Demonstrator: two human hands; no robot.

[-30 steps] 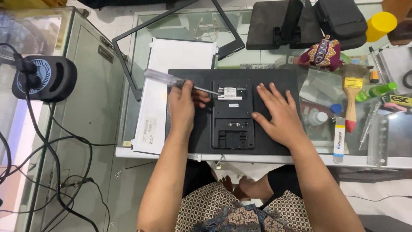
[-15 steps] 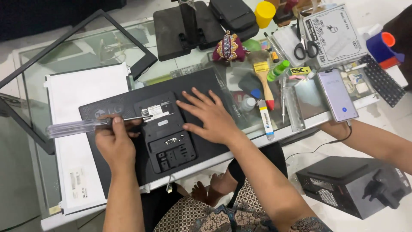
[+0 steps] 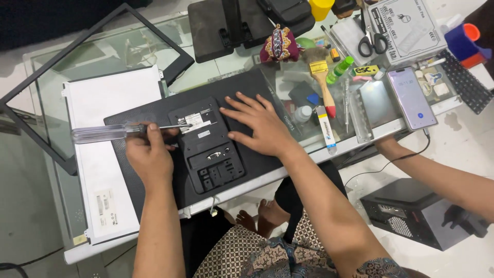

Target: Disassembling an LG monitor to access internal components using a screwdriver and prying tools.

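My left hand [image 3: 149, 157] gripped a clear-handled screwdriver [image 3: 121, 132], tip at the black plastic monitor back panel [image 3: 206, 149]; my right hand [image 3: 257, 126] lay spread, panel not yet removed.

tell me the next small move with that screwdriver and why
Probably seat the tip squarely and start turning. The left hand holds the clear-handled screwdriver lying nearly flat, its tip at the upper left corner of the raised black panel on the monitor back, while the right hand presses flat beside it. Whether a screw sits there is too small to tell.
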